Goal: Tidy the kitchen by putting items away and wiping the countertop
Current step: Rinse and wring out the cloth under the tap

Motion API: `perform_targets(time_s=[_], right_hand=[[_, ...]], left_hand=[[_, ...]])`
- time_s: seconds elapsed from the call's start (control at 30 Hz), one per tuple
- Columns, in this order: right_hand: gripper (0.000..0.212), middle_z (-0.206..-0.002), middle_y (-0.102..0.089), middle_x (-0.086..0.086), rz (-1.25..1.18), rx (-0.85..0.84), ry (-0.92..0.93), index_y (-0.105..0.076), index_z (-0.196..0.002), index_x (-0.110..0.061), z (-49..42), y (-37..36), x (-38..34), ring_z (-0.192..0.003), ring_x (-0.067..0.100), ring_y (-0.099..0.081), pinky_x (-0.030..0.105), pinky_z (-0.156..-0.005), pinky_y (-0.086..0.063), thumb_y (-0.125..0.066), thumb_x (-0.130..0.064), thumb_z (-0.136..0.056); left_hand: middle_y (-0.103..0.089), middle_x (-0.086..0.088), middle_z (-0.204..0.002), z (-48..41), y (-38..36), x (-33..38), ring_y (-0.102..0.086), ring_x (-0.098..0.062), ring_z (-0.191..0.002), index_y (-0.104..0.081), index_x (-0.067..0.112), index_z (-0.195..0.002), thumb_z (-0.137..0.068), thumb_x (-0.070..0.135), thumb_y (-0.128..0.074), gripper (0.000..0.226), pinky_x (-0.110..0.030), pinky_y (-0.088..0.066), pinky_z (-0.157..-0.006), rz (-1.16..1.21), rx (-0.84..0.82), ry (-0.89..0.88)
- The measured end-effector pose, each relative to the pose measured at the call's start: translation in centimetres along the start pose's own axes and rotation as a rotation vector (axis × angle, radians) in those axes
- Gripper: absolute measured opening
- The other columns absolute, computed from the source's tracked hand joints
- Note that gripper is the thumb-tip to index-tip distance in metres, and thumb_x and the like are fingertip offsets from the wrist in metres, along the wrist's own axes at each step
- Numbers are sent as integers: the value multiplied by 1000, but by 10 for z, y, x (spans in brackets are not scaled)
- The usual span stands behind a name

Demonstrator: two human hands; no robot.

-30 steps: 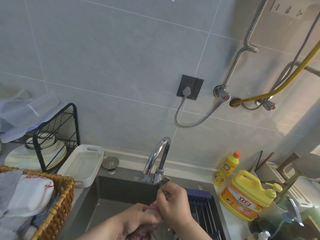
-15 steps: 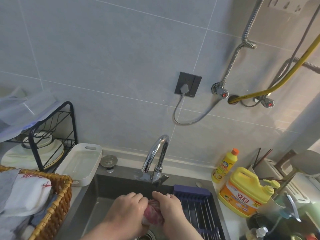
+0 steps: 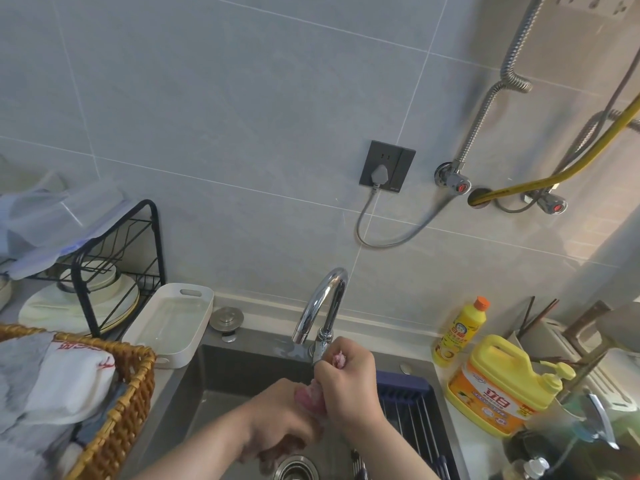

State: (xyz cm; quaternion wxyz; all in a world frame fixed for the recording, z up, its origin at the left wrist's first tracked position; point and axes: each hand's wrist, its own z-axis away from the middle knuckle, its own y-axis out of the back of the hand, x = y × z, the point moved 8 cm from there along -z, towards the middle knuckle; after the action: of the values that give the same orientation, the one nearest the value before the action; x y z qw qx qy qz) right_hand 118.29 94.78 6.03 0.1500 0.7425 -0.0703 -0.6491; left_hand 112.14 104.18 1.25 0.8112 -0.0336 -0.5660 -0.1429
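Over the dark sink [image 3: 221, 375], both hands twist a pink cloth [image 3: 311, 398]. My left hand [image 3: 277, 420] grips its lower end, knuckles up. My right hand [image 3: 349, 382] is closed on the upper end, and a pink tuft [image 3: 339, 360] sticks out above the fist. The right hand sits just below the chrome faucet [image 3: 325, 306], close to its base. Most of the cloth is hidden inside the two fists.
A wicker basket [image 3: 117, 410] of cloths stands at the left, with a white tray [image 3: 194, 296] and a black dish rack [image 3: 114, 271] behind it. A blue drain rack [image 3: 412, 410] lies across the sink's right side. Yellow detergent bottles [image 3: 498, 393] stand on the right counter.
My right hand has risen toward the faucet base with the cloth's upper end, while my left hand has dropped lower, so the cloth is now stretched and twisted between them.
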Motion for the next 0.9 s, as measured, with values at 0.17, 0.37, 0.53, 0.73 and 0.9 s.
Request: perform_targets(time_s=[0.17, 0.37, 0.53, 0.73, 0.9], right_hand=[[5, -49, -43, -8, 93, -108, 153, -46, -59, -7, 1, -8, -14, -53, 9, -38, 29, -50, -34, -50, -10, -56], [42, -69, -60, 4, 86, 14, 74, -56, -59, -6, -6, 15, 5, -69, 18, -60, 42, -66, -52, -55, -40, -85], [29, -88, -75, 13, -76, -85, -677, -72, -87, -11, 1, 21, 62, -84, 27, -72, 44, -82, -58, -56, -33, -96], [40, -93, -74, 11, -159, -286, -933, -62, -102, -4, 21, -17, 75, -79, 28, -74, 47, -78, -60, -68, -39, -82], [33, -50, -48, 3, 398, -33, -384, -48, -53, -10, 7, -3, 47, -52, 16, -41, 31, -52, -36, -59, -27, -79]], left_hand=[[-37, -9, -58, 2, -9, -9, -34, -16, -38, -55, 4, -71, -64, 5, -63, 11, -19, -30, -37, 129, -239, 81], [-67, 3, -72, -9, 28, 5, -65, -20, -71, -61, 22, -80, -64, 35, -52, 23, -28, -49, -63, -721, 364, -36], [-58, 6, -57, 0, 35, 1, -61, -18, -50, -56, 24, -66, -53, 34, -63, 17, -25, -36, -40, -1163, 547, -345], [-53, 6, -59, 4, 21, 9, -54, -20, -50, -62, 22, -72, -64, 18, -49, 16, -29, -41, -43, -1326, 567, -554], [-62, 4, -64, 3, 26, 14, -63, -21, -58, -60, 22, -72, -61, 39, -61, 19, -28, -40, -44, -1168, 520, -373]])
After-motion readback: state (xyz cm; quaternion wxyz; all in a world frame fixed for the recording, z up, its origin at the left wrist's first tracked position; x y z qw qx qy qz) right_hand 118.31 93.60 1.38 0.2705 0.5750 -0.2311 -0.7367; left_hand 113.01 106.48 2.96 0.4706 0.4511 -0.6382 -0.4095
